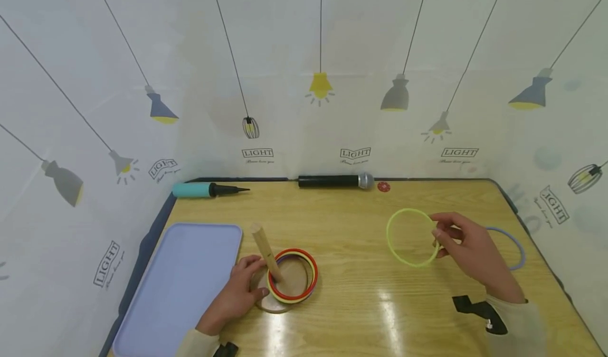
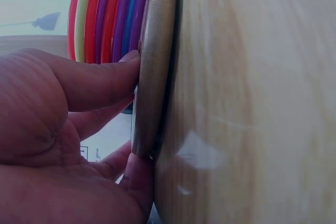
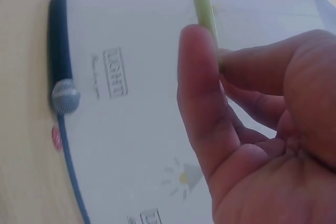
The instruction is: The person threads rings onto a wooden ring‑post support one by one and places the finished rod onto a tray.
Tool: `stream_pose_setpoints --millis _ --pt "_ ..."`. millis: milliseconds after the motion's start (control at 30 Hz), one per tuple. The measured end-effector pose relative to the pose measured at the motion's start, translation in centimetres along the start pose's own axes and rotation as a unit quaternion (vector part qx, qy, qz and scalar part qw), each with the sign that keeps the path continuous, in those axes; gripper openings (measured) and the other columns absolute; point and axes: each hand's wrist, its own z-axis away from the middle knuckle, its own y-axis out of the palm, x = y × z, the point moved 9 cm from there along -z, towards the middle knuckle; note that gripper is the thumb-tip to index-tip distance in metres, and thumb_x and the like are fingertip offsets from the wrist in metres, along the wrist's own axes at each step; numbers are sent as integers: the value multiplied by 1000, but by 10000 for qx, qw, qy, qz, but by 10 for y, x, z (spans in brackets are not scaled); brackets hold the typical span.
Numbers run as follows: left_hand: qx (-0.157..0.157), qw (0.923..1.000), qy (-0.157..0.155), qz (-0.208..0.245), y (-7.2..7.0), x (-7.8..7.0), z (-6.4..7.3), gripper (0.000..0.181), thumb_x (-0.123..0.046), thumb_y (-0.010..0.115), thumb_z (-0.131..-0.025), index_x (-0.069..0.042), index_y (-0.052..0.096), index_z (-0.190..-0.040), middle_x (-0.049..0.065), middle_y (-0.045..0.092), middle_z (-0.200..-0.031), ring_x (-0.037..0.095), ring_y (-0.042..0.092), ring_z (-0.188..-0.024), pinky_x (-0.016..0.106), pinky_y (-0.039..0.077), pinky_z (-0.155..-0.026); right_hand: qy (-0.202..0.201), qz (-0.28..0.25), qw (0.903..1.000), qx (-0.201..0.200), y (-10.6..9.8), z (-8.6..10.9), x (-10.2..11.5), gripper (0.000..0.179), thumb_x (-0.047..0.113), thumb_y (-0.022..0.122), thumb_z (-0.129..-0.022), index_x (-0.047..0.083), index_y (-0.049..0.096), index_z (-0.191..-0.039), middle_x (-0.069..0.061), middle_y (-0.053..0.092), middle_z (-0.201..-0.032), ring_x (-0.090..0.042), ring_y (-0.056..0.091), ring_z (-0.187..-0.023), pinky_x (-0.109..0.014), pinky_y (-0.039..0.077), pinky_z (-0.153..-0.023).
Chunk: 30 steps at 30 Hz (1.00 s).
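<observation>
My left hand (image 1: 233,293) grips the edge of a round wooden base (image 2: 157,61) between thumb and fingers. From this base a wooden post (image 1: 265,249) rises, leaning to the left in the head view. Around the post lies a stack of rings (image 2: 107,19) in red, yellow, purple and blue, with a red one on top. Farther right, my right hand (image 1: 472,251) pinches a yellow-green ring (image 1: 388,235) by its side, above the table. In the right wrist view, only a short stretch of that ring shows at the fingertips. A blue ring (image 1: 521,251) lies just beyond my right hand, partly hidden by it.
A lavender tray (image 1: 190,272) lies left of the base on the wooden table (image 1: 351,241). Along the back edge are a teal hand pump (image 1: 195,190), a black microphone (image 1: 330,181) and a red chip (image 1: 383,186). A lamp-printed sheet (image 1: 285,82) stands behind and at both sides.
</observation>
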Motion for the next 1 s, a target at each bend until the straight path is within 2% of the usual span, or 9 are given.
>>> stream_pose_setpoints --millis 100,167,367,467,600,800,1000 --pt "69 9998 -157 41 1 3 -1 58 -6 85 -84 -9 66 -139 19 52 -147 47 41 -140 64 36 -112 -31 -210 9998 -39 10 -10 17 33 7 61 -107 -2 60 -139 -11 61 -100 -4 71 -78 -30 62 -62" --pt "42 9999 -137 30 2 4 -1 57 -5 84 -84 -8 66 -138 19 53 -146 47 41 -139 64 36 -112 -62 -404 9991 -91 16 -16 29 34 5 62 -106 -3 61 -139 -10 61 -99 -5 71 -77 -30 63 -63" --pt "-272 9984 452 -185 -1 -2 3 59 -5 84 -80 -6 67 -136 23 55 -138 50 46 -128 59 41 -104 -374 -1131 9928 -96 40 -38 65 34 0 62 -104 -8 61 -137 -6 61 -96 -13 72 -75 -32 63 -61" --pt "-292 9981 513 -166 -2 -3 4 59 -5 84 -79 -5 66 -136 23 55 -138 50 46 -128 58 41 -102 -452 -1375 9895 -42 53 -45 82 33 0 63 -104 -6 62 -136 -7 60 -95 -12 72 -75 -33 63 -61" --pt "-167 9995 250 -55 -1 -2 2 58 -4 84 -81 -4 66 -136 22 55 -141 49 45 -133 61 39 -106 -588 -1667 9843 34 69 -52 106 30 0 64 -104 -4 65 -134 -11 60 -94 -14 72 -74 -34 63 -61" --pt "51 9998 -179 -124 2 5 0 59 -6 86 -82 -9 67 -138 19 53 -146 46 43 -139 63 35 -114 -805 -2187 9724 132 90 -57 140 30 -4 63 -102 -6 66 -132 -13 59 -94 -17 72 -73 -36 63 -60" --pt "116 9995 -251 -121 3 5 0 59 -6 85 -83 -11 67 -139 18 53 -147 46 41 -140 63 35 -114 -789 -2733 9580 366 114 -60 166 31 -5 63 -101 -6 65 -132 -13 58 -95 -19 72 -74 -39 64 -60"
